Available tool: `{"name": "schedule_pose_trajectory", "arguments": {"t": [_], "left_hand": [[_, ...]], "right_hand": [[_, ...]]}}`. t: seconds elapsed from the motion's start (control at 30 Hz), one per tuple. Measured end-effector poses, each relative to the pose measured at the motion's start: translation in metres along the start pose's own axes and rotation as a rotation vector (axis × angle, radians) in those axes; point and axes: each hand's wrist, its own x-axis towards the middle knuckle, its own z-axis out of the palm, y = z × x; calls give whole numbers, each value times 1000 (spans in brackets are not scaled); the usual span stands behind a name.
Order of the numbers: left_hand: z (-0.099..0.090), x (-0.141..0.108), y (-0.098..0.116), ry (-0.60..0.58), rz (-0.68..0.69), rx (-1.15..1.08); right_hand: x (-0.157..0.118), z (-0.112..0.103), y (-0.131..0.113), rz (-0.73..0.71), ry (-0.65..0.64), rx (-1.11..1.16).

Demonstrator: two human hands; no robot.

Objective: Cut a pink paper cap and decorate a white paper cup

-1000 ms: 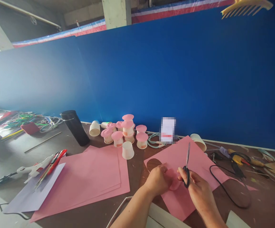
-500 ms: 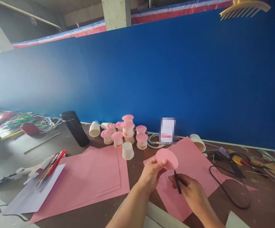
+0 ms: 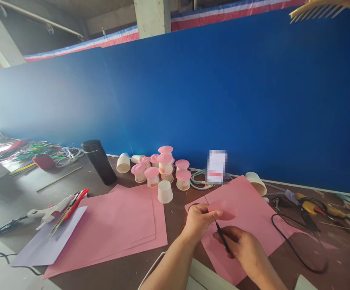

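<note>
My left hand (image 3: 199, 219) pinches a pink paper disc (image 3: 225, 209) between thumb and fingers, above a pink sheet (image 3: 238, 193). The disc looks blurred and tilted nearly flat. Just right of and below it, my right hand (image 3: 238, 241) is closed on a slim black pen-like tool (image 3: 222, 235). The tool slants up and left, its upper part reaching the left thumb and the disc's near edge. Whether its tip touches the disc I cannot tell. Nearby stands an upturned white paper cup (image 3: 165, 192). Behind it are several cups topped with pink discs (image 3: 183, 175).
Pink sheets (image 3: 111, 225) lie to the left, with a white sheet (image 3: 66, 245), a red utility knife (image 3: 72, 207) and a glue gun (image 3: 49, 213). A black bottle (image 3: 100, 163) stands behind. Right are a tipped cup (image 3: 256, 183) and a black cable (image 3: 292, 249). A blue partition (image 3: 223, 88) closes the back.
The disc has tipped from facing me to nearly flat. The black tool has moved up and left, closer to the left thumb. The whole view has shifted slightly.
</note>
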Motion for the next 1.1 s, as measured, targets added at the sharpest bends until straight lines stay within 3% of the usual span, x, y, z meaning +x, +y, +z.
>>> {"name": "schedule_pose_trajectory", "arguments": {"t": [0.3,0.53,0.73,0.8,0.93,1.1], "left_hand": [[-1,3,-4,7,-34,-11],[-6,6,-8,1,-52,-116],[-5,3,-6,-31,-53,-195],[-6,4,-6,35,-96,-244],[-12,9,-10,307,-119,-396],[-15,14,-15,372,-102,-457]], "right_hand": [[7,5,16,-23,-13,193],[-1,0,6,-94,-160,368],[-3,-4,3,-85,-180,307],[-2,-5,4,-81,-170,272],[0,-8,4,-16,-44,270],[-1,-13,3,-25,65,385]]}}
